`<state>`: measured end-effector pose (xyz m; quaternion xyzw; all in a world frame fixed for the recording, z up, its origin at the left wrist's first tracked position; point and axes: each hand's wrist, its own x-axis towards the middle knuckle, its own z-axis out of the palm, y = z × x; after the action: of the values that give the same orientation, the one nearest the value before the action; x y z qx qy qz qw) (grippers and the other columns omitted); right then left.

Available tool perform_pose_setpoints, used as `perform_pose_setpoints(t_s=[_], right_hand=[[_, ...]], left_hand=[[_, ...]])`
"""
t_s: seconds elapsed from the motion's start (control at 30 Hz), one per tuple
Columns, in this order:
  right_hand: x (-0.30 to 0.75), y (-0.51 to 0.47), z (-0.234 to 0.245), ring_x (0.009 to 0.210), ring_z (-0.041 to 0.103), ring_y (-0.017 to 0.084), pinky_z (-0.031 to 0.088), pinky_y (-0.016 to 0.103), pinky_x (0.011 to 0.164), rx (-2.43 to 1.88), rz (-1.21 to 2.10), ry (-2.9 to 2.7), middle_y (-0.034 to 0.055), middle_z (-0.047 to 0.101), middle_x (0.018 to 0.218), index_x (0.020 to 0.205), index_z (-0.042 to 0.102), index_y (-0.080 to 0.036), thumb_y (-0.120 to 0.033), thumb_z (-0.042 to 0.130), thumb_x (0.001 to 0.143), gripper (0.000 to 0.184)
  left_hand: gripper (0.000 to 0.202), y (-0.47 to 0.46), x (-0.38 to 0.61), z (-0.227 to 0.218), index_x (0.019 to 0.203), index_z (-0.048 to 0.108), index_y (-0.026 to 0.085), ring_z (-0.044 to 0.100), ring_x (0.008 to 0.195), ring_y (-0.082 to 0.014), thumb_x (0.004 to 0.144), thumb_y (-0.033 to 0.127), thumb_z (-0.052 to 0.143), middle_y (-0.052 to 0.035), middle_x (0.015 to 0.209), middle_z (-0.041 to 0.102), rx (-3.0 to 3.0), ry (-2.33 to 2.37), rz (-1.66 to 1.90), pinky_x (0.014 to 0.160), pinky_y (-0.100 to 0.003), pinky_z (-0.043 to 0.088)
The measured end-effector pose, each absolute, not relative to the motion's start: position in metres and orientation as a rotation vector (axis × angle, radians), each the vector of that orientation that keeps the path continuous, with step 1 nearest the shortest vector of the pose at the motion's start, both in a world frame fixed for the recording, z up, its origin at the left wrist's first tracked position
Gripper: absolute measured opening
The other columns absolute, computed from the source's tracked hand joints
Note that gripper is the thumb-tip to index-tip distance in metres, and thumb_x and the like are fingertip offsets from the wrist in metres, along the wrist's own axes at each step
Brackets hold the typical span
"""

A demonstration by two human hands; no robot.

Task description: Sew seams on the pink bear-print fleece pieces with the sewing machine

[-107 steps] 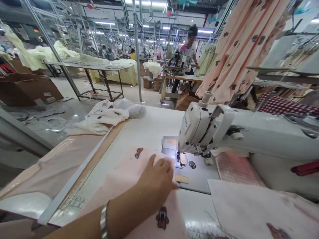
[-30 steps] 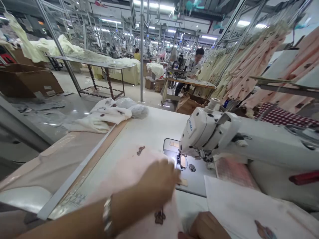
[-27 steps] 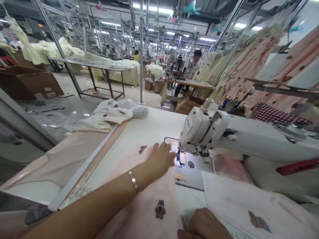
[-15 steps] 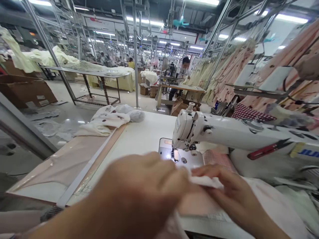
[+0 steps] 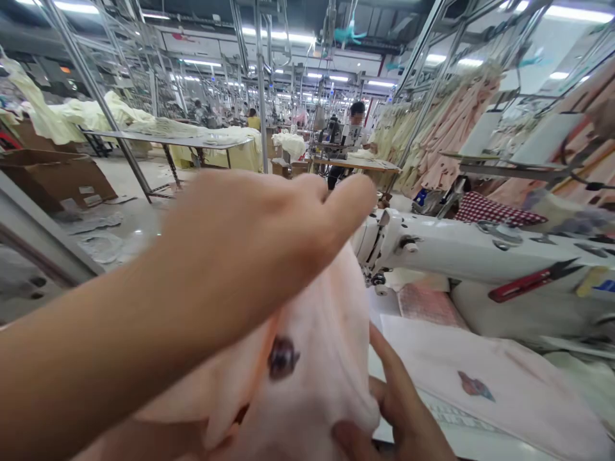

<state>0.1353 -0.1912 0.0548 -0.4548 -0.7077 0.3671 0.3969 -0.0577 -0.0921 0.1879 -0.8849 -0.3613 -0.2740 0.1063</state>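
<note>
My left hand (image 5: 273,224), raised in front of the sewing machine (image 5: 451,246), is closed on the top of a pale pink cloth (image 5: 331,320) with a dark printed motif. The cloth hangs down from it in folds toward the table's front edge. Lower down, my right hand (image 5: 403,403) pinches the right side of that same cloth between thumb and fingers. More pale pink fabric (image 5: 509,378) with a printed motif lies flat right of my right hand. The cloth and my left forearm hide the needle area and the left part of the table.
Red-handled thread snips (image 5: 528,282) rest on the machine arm. White thread cones (image 5: 545,137) stand behind it, near a checked red cloth (image 5: 500,210). Pink garments (image 5: 456,134) hang at the right. A cardboard box (image 5: 57,179) sits at the left. A person (image 5: 353,131) works further back.
My left hand has risen from table height, lifting the pink cloth up in front of the machine head. My right hand has moved lower, closer to me, with the cloth's side in it.
</note>
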Motion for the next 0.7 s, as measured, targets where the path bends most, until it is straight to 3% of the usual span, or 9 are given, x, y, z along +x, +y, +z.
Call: perform_pose_setpoints(t_s=[0.1, 0.2, 0.3, 0.43, 0.57, 0.7], right_hand=[[0.154, -0.179, 0.025, 0.075, 0.065, 0.016, 0.054, 0.030, 0.069, -1.363, 0.595, -1.835, 0.0003, 0.065, 0.083, 0.144, 0.005, -0.022, -0.028, 0.048, 0.086, 0.072], [0.176, -0.168, 0.007, 0.073, 0.062, 0.017, 0.052, 0.030, 0.065, -1.447, 0.200, -2.026, 0.0013, 0.062, 0.082, 0.125, 0.043, -0.023, -0.030, 0.054, 0.084, 0.043], [0.185, -0.162, 0.001, 0.065, 0.056, 0.015, 0.046, 0.028, 0.058, -1.258, 0.078, -2.243, 0.0000, 0.057, 0.071, 0.095, 0.057, -0.023, -0.024, 0.053, 0.085, 0.010], [0.175, -0.155, -0.009, 0.062, 0.048, 0.016, 0.035, 0.029, 0.056, -1.139, 0.015, -2.294, 0.0011, 0.054, 0.067, 0.092, 0.060, -0.022, -0.025, 0.042, 0.091, 0.018], [0.168, -0.153, -0.021, 0.063, 0.045, 0.017, 0.028, 0.030, 0.058, -1.150, 0.017, -2.249, 0.0015, 0.053, 0.067, 0.084, 0.060, -0.023, -0.030, 0.034, 0.093, 0.028], [0.162, -0.156, -0.016, 0.061, 0.047, 0.016, 0.028, 0.031, 0.060, -1.125, -0.031, -2.357, 0.0003, 0.055, 0.067, 0.090, 0.060, -0.021, -0.019, 0.034, 0.092, 0.026]], left_hand=[[0.029, -0.035, -0.034, 0.162, 0.100, 0.053, 0.012, 0.057, 0.072, -0.0188, 0.080, 0.002, 0.035, -0.0031, 0.073, 0.053, -2.462, -1.239, -0.399, 0.066, -0.035, 0.044], [0.021, -0.003, -0.012, 0.119, 0.100, 0.055, 0.010, 0.056, 0.086, -0.0238, 0.081, 0.005, 0.046, -0.0137, 0.098, 0.057, -2.487, -1.294, -0.286, 0.070, -0.035, 0.042], [0.006, -0.008, -0.006, 0.082, 0.083, 0.061, 0.016, 0.057, 0.082, -0.0223, 0.079, 0.014, 0.058, -0.0072, 0.087, 0.061, -2.696, -1.185, -0.208, 0.069, -0.033, 0.040], [0.004, -0.034, -0.012, 0.056, 0.078, 0.064, 0.025, 0.056, 0.081, -0.0187, 0.075, 0.026, 0.067, 0.0014, 0.079, 0.063, -3.072, -0.999, -0.134, 0.073, -0.033, 0.038], [0.007, -0.040, -0.015, 0.043, 0.075, 0.058, 0.020, 0.053, 0.079, -0.0170, 0.079, 0.015, 0.060, 0.0019, 0.076, 0.059, -3.211, -0.974, -0.192, 0.089, -0.040, 0.032], [0.010, -0.036, -0.013, 0.030, 0.079, 0.055, 0.018, 0.053, 0.077, -0.0170, 0.081, 0.009, 0.052, 0.0011, 0.075, 0.059, -3.165, -0.955, -0.245, 0.094, -0.044, 0.029]])
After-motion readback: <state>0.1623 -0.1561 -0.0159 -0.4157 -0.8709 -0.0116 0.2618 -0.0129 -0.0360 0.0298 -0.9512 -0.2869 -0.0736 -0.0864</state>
